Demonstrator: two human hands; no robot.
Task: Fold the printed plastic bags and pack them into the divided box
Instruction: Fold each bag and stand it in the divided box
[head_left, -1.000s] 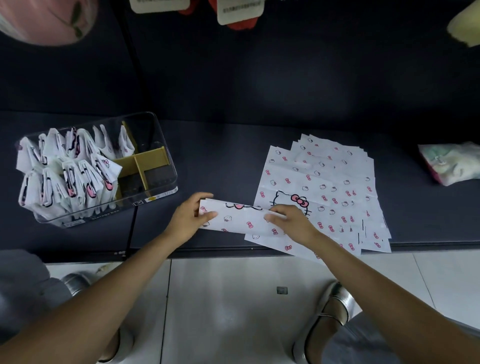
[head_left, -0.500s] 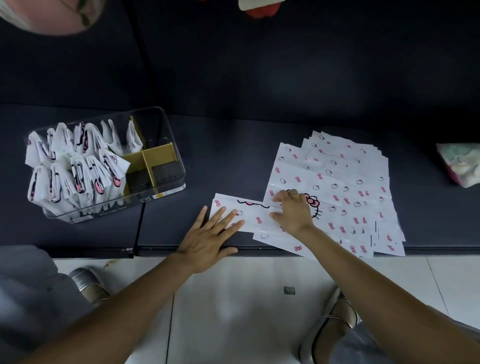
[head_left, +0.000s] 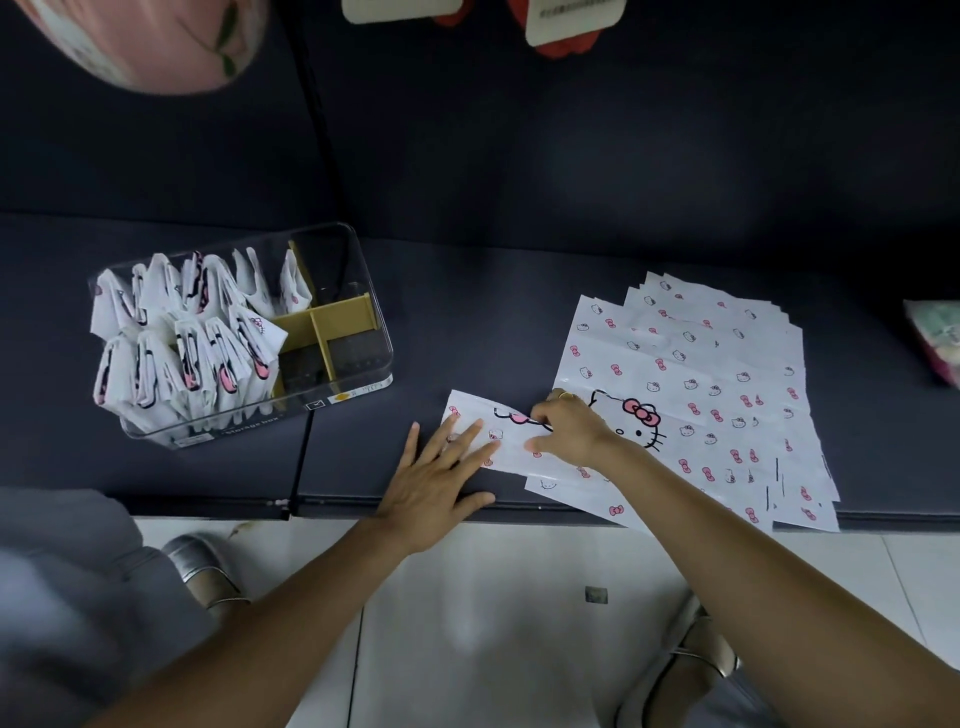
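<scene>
The picture is dim up top, brighter near the white floor (head_left: 498, 613), which shines softly. Edges bend and blur. The middle looks sharp.

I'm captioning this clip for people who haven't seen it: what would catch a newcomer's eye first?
Probably the fanned stack of white bags with pink bows, on the dark surface at right. At its near left corner the left hand presses one folded bag flat while the right hand pinches its fold. Far left, a clear divided box stands mostly filled with folded bags.

Dark sofa (head_left: 519, 322), white tiled floor (head_left: 493, 623)
</scene>
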